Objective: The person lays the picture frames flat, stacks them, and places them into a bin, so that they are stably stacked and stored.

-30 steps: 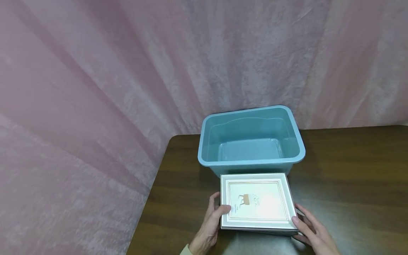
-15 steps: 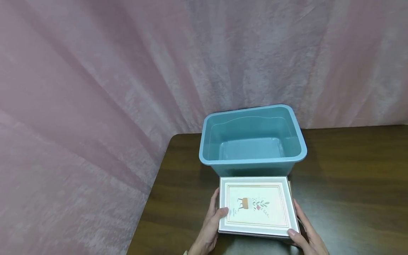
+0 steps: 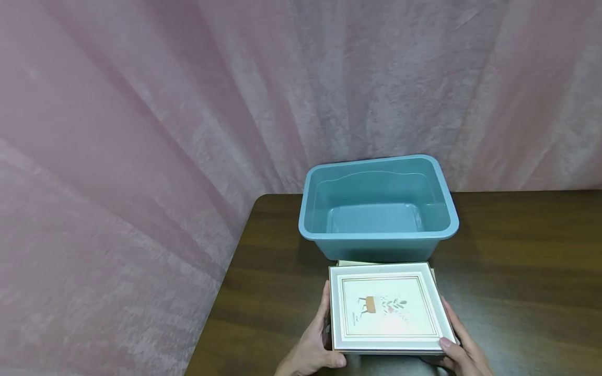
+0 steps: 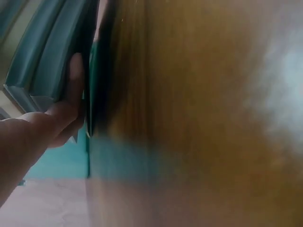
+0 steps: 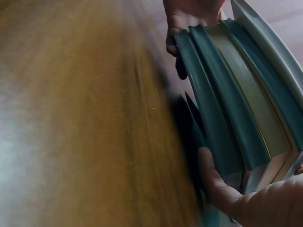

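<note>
Both hands hold a stack of picture frames point(image 3: 389, 308) in front of the blue tub. The top frame is white, with a potted-plant print lying sideways. Green and cream frame edges point(image 5: 236, 104) show beneath it in the right wrist view. My left hand point(image 3: 312, 342) grips the stack's left side, thumb at the front left corner; in the left wrist view its fingers point(image 4: 75, 75) reach under the stack. My right hand point(image 3: 463, 347) grips the right side, thumb on the top frame's front right corner. In the right wrist view, a finger point(image 5: 208, 165) lies against the underside.
The light blue plastic tub point(image 3: 376, 249) stands behind the stack, its visible floor bare. A dark brown wooden table point(image 3: 527, 250) extends to the right, and its left edge slants toward me. Pink curtain point(image 3: 235, 104) hangs behind and to the left.
My left thumb has moved off the top frame to the front corner. The stack has come slightly toward me, and a lower frame's edge now shows behind the top one.
</note>
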Demonstrator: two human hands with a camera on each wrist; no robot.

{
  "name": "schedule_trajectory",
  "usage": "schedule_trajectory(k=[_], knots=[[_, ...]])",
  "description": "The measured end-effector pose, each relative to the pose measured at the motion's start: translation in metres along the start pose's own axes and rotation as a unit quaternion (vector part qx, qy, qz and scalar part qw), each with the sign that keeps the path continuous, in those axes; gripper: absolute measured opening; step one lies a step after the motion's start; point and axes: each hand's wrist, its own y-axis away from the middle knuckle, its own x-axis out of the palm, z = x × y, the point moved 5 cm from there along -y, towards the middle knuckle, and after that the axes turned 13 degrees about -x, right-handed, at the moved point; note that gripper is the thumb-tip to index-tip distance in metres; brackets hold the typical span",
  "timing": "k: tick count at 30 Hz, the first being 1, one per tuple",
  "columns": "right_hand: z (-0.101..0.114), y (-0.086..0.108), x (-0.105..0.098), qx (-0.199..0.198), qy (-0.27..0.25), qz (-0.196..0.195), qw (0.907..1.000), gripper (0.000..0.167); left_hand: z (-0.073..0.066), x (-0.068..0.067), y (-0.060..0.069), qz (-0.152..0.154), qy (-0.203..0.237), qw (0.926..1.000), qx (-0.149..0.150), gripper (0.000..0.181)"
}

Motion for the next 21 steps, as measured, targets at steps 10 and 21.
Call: schedule_trajectory(k=[10,21], knots=[[0.005,0.005,-0.005,-0.121,0.015,0.068,0.9902,0.089,-0.003,0.005,0.013,-0.043,-0.007,0.9990,0.010,0.122],[0.024,0.015,-0.002,-0.158,0.056,0.072,0.9832,0.094,-0.030,0.016,0.035,-0.095,-0.008,0.9949,-0.036,0.126]])
